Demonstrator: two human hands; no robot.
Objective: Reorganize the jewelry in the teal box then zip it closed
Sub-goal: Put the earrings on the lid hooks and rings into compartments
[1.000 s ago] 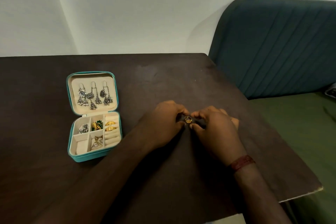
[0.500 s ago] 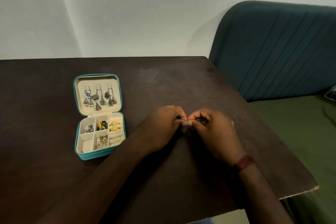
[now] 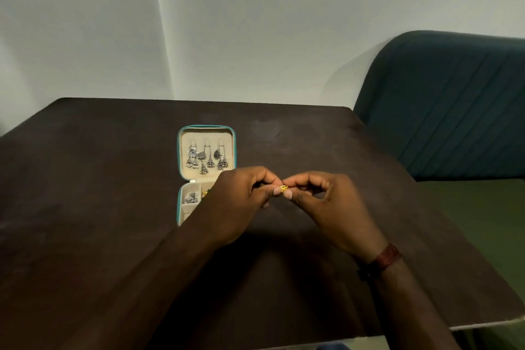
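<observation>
Reaching in from the near edge, two bare forearms are seen above a dark brown table (image 3: 85, 207), and a reddish-brown band (image 3: 387, 257) is worn on the right wrist. Just past the middle of the table the left hand (image 3: 241, 202) and the right hand (image 3: 332, 207) are brought together, fingers curled, and a small gold ring (image 3: 284, 188) is pinched between the fingertips of both, held up off the table. Whether the ring is gripped more firmly by one hand cannot be told. Behind and to the left of the hands, a teal box (image 3: 179, 150) lies open on the table, its lid laid back flat. The right part of its lower tray is hidden by the left hand; in the part left showing, a silver piece (image 3: 191, 197) is seen in a cream compartment. Silver earrings (image 3: 206, 158) are hung in a row inside the lid. The ring is thus held just beside the box, to its right, apart from it. Beyond the right edge of the table a green cushion (image 3: 483, 207) and a dark blue-green seat back (image 3: 454, 108) are seen, and a pale wall (image 3: 255, 23) rises behind everything.
</observation>
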